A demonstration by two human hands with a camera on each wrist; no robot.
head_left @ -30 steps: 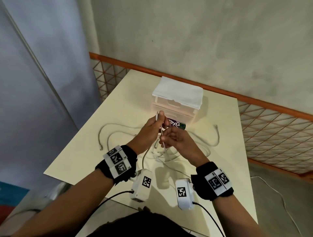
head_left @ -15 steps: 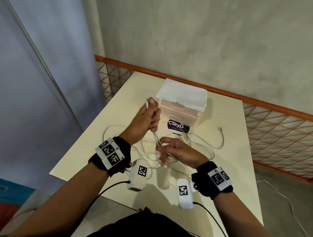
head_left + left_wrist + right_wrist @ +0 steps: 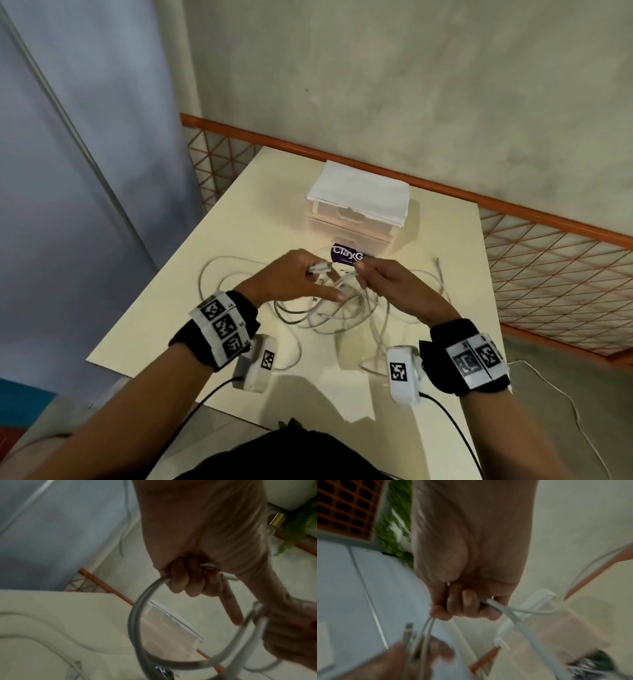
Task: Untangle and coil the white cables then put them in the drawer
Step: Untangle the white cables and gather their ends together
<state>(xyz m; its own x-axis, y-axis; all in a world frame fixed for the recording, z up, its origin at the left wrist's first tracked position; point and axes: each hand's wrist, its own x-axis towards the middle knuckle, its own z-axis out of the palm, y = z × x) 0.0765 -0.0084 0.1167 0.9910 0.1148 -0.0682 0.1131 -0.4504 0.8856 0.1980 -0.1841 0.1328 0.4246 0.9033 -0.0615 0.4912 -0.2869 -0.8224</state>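
Note:
A tangle of white cables [image 3: 329, 315] lies on the cream table [image 3: 212, 260] in front of a small white drawer unit [image 3: 356, 212]. My left hand [image 3: 294, 277] hangs over the tangle and grips a cable end with its plug [image 3: 320, 268]; in the left wrist view its fingers [image 3: 185, 582] curl round a cable loop [image 3: 137, 615] while the index finger points out straight. My right hand [image 3: 383, 277] is just to the right, fingers [image 3: 467, 604] curled round cable strands [image 3: 513, 614]. Both hands are close together above the pile.
A purple-labelled packet [image 3: 346, 256] lies at the foot of the drawer unit, whose lower drawer [image 3: 349, 231] looks slightly out. A loose cable end [image 3: 438, 265] lies at the right. An orange mesh railing [image 3: 548, 267] borders the table's far and right sides.
Both hands came down towards the pile. The left hand, raised with a cable end before, now sits level with the right, and the cable between them has slackened into a loop.

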